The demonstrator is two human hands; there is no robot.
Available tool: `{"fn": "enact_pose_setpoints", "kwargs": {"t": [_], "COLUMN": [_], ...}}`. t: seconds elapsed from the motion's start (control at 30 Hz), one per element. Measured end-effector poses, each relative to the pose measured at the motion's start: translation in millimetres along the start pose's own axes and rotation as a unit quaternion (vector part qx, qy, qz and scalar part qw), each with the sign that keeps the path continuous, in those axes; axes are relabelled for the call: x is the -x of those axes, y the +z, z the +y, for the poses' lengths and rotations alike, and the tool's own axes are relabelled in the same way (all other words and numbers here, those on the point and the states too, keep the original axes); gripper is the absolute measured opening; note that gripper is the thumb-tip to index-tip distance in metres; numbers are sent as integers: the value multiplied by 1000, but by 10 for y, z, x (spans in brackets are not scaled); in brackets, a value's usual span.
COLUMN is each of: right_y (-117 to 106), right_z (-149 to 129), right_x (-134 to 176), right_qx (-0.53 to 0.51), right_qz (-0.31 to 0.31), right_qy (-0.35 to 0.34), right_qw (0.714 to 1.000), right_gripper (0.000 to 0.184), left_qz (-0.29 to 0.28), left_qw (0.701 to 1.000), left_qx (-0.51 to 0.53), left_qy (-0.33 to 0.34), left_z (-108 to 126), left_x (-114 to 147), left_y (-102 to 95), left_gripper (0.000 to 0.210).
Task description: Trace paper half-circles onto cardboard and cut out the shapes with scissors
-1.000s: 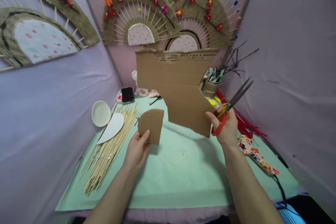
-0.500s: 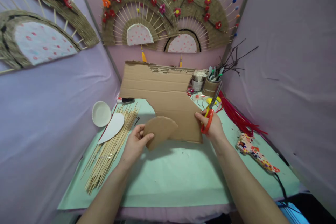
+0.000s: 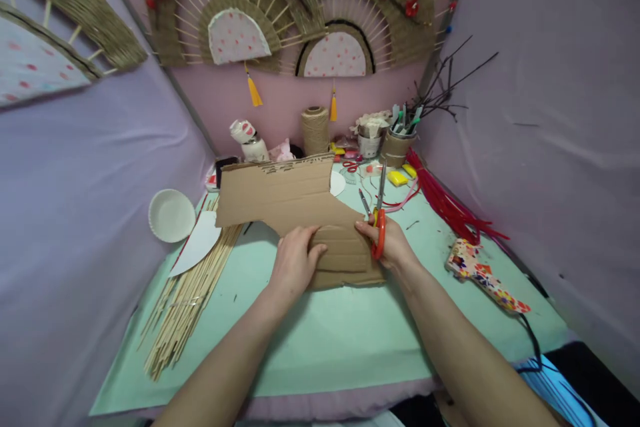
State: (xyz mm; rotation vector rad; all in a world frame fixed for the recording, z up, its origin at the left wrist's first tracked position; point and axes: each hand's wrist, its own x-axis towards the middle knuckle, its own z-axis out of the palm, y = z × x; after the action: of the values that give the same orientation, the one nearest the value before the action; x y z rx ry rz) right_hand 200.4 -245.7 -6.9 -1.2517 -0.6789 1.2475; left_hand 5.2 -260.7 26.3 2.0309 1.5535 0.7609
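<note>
My left hand [image 3: 294,259] is closed on a half-round cardboard piece [image 3: 344,250], its thumb across the front. The piece lies over the lower part of a larger brown cardboard sheet [image 3: 280,192], whose outline is cut in curves and whose top edge is torn. My right hand [image 3: 395,244] grips orange-handled scissors [image 3: 381,227], blades pointing up and away. Its thumb also rests by the sheet's right edge. Left of the sheet, a white half-round card [image 3: 197,247] lies on a bundle of thin bamboo sticks [image 3: 187,307].
A white bowl [image 3: 171,215] is at the left. Behind stand a twine spool [image 3: 315,130] and a tool pot [image 3: 399,147]. Red pipe cleaners [image 3: 440,197] and a flower-patterned glue gun [image 3: 485,277] with a cord lie right. Decorated fans [image 3: 235,37] hang on the back wall.
My left hand has moved right, bringing the half-round piece over the sheet. The large sheet has tipped lower, uncovering the twine spool and jars behind. The camera view has shifted downward.
</note>
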Motion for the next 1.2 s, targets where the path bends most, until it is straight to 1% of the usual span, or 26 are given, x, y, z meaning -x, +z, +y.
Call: {"fn": "enact_pose_setpoints", "kwargs": {"t": [0.07,0.13,0.2,0.27,0.33,0.37,0.43,0.5,0.57,0.6,0.63,0.67,0.7,0.77,0.8,0.83,0.87,0.9,0.97,1.07,1.13,1.17,1.2], "right_y": [-5,-14,-28,-41,-45,-42,-32,-30,-57,-84,-122,-167,-216,-313,-354,-387,-411,-426,-436,-437,-438,-434,-424], "right_z": [6,9,7,3,-3,-7,-16,-32,-59,-78,-100,-123,-147,-188,-202,-210,-212,-207,-183,-140,-129,-132,-138], "right_x": [-7,-19,-34,-43,-38,-28,3,44,77,85,88,85,78,61,55,53,53,55,63,79,108,136,176], "right_qx": [-4,-9,-14,-15,-12,-10,-2,8,70,130,209,302,397,554,610,652,681,699,720,737,750,752,746], "right_qz": [7,12,12,6,-2,-6,-16,-28,-48,-56,-59,-51,-31,23,44,58,63,62,65,78,82,86,92], "right_qy": [4,9,14,20,25,26,29,35,31,20,3,-17,-35,-52,-51,-46,-44,-44,-51,-87,-120,-138,-158], "right_qw": [1000,1000,1000,1000,1000,1000,999,999,996,990,976,952,916,831,789,755,729,711,689,665,645,639,641], "right_gripper": [50,50,50,49,49,48,48,47,43,40,35,30,26,20,19,19,21,22,22,21,23,24,25], "left_qz": [47,117,167,188,192,185,146,95,74,77,81,84,80,65,59,53,47,41,33,28,19,14,10], "left_qw": [997,990,984,981,977,974,965,945,925,922,924,928,933,941,945,950,954,959,968,979,985,985,984], "left_qx": [-61,-79,-55,-2,58,89,168,266,332,340,334,321,306,278,263,247,228,208,165,94,25,-17,-61], "left_qy": [-7,-19,-26,-40,-76,-99,-142,-165,-169,-168,-167,-168,-172,-180,-183,-185,-187,-188,-188,-178,-170,-169,-167], "left_z": [-44,-90,-131,-162,-184,-191,-202,-211,-222,-229,-235,-241,-247,-261,-268,-275,-281,-285,-286,-265,-249,-246,-250], "left_x": [26,44,38,15,-1,1,38,122,236,295,349,396,432,473,480,480,477,472,465,469,487,503,526], "left_y": [90,151,171,154,117,99,74,70,80,85,89,90,88,79,74,68,61,52,27,-36,-89,-116,-141], "left_gripper": [41,60,81,95,105,109,115,116,113,111,109,107,105,102,101,100,99,98,95,87,81,79,78]}}
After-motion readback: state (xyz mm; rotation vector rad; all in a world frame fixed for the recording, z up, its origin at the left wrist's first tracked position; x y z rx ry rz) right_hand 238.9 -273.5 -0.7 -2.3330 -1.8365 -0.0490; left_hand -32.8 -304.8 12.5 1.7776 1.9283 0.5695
